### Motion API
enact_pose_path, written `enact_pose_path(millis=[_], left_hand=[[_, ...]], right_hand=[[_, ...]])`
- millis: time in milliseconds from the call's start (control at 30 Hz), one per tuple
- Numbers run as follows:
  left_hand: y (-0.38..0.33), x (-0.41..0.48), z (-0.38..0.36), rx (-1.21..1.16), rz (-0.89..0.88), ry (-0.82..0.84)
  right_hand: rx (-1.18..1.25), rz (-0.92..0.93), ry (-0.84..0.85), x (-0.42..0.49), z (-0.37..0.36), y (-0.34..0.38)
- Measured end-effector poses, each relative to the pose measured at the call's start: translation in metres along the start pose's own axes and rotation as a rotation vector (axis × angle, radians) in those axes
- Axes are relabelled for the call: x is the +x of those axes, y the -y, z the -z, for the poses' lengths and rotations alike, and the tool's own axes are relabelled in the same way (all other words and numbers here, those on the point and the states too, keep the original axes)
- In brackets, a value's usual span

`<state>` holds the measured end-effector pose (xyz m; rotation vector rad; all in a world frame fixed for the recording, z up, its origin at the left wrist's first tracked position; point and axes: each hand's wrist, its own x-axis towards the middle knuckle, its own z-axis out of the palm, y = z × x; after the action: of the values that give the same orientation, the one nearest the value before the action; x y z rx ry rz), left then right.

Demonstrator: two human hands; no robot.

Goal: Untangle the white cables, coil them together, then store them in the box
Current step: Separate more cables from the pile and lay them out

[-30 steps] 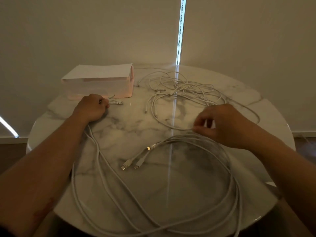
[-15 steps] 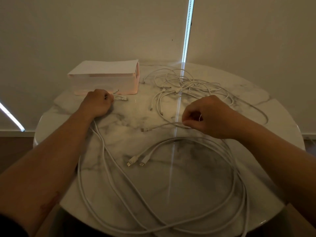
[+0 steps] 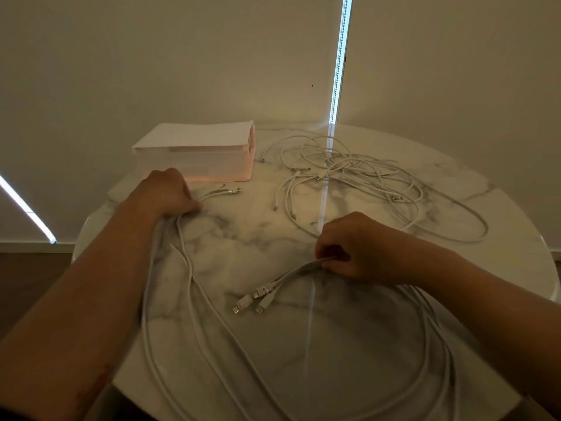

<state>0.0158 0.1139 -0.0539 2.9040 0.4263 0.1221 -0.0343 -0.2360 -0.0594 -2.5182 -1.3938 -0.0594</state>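
Observation:
Several long white cables [image 3: 194,302] lie in one big loop across the near half of the round marble table [image 3: 501,268]. My left hand [image 3: 165,192] is closed on one end of the bundle, with plugs [image 3: 229,190] sticking out past my fingers just in front of the box. My right hand [image 3: 352,246] pinches the other end of the bundle, and its connectors [image 3: 253,302] fan out to the left on the table. A tangled heap of white cables [image 3: 346,174] lies at the back right. The pale pink box [image 3: 197,156] stands at the back left, covered by a white sheet.
The table's near edge runs under the cable loop, and part of the loop hangs over it at the front. A blind-covered wall with a bright vertical light strip [image 3: 338,65] stands right behind the table. Dark floor [image 3: 33,284] shows at the left.
My right hand pulled one more cable free of the far tangle, moved down toward me and gathered it with the loop's ends. My left hand stayed put by the box.

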Motion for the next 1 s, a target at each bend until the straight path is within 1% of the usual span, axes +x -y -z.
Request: enact_pose_path(millis=[67,133,200,267,300,367,467,567,633,833,933,967,1000], left_hand=[[0.000,0.000,0.003,0.011,-0.010,0.000],[-0.004,0.002,0.002,0.010,-0.067,-0.016],[-0.005,0.004,-0.001,-0.050,-0.105,-0.087],[-0.003,0.008,-0.005,-0.138,-0.128,-0.194],[-0.002,0.010,-0.007,-0.155,-0.138,-0.211],[-0.002,0.010,-0.010,-0.150,-0.151,-0.159],[0.001,0.006,-0.007,-0.163,-0.123,-0.072],[0.005,0.001,0.000,-0.139,-0.086,-0.030],[0.003,-0.001,0.001,-0.132,-0.090,-0.037],[0.001,-0.004,-0.002,-0.174,-0.133,-0.135],[0.000,-0.003,-0.005,-0.158,-0.143,-0.151],[0.000,-0.003,-0.006,-0.151,-0.143,-0.154],[0.000,-0.003,-0.007,-0.148,-0.142,-0.158]], right_hand=[[-0.042,-0.007,0.011,0.002,-0.001,-0.002],[-0.060,-0.013,0.009,0.005,-0.001,-0.005],[-0.058,-0.014,-0.035,0.006,-0.001,-0.007],[-0.050,-0.013,-0.111,0.007,0.000,-0.008],[-0.037,-0.010,-0.132,0.007,0.000,-0.008],[0.007,-0.006,-0.113,0.004,0.001,-0.009],[0.061,-0.060,-0.058,-0.003,0.007,-0.009],[-0.030,-0.141,0.025,-0.012,0.015,-0.008],[-0.064,-0.158,0.064,-0.014,0.016,-0.006],[-0.044,-0.145,-0.025,-0.022,0.015,-0.006],[-0.027,-0.035,-0.124,-0.030,0.014,0.008],[0.006,-0.014,-0.110,-0.033,0.014,0.019],[0.046,-0.001,-0.052,-0.036,0.014,0.031]])
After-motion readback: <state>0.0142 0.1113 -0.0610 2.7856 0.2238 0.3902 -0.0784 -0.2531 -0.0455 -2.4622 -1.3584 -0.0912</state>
